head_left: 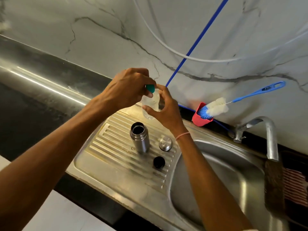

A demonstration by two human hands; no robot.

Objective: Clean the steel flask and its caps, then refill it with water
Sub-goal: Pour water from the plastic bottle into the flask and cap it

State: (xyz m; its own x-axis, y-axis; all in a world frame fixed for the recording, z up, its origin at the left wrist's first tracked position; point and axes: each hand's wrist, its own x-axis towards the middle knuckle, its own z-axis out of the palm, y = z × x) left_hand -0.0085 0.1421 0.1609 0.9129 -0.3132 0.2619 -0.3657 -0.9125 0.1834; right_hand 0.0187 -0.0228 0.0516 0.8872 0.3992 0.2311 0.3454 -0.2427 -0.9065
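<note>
The steel flask (139, 139) stands upright and open on the ribbed drainboard (115, 165) of the sink, its dark mouth facing up. Just to its right lie its 2 caps, apart from each other: a steel cap (165, 143) nearer the wall and a black cap (159, 162) nearer the person.

Above and behind the flask, both hands hold a clear bottle (150, 106). The left hand (130, 87) has its fingers curled over the teal cap (149, 88) at the bottle's top. The right hand (166, 112) wraps thumb and fingers around the bottle's body. A red and white thread (182, 135) circles the right wrist.

To the right of the drainboard is the sink basin (216, 172), with a steel tap (268, 130) arching over its far side. Near the tap, a red holder (200, 121) against the wall carries a bottle brush (215, 108) with blue and white bristles and a blue handle. A blue tube (191, 50) and a white tube (183, 55) run across the marbled wall (100, 39). A dark counter (25, 114) stretches to the left of the sink.
</note>
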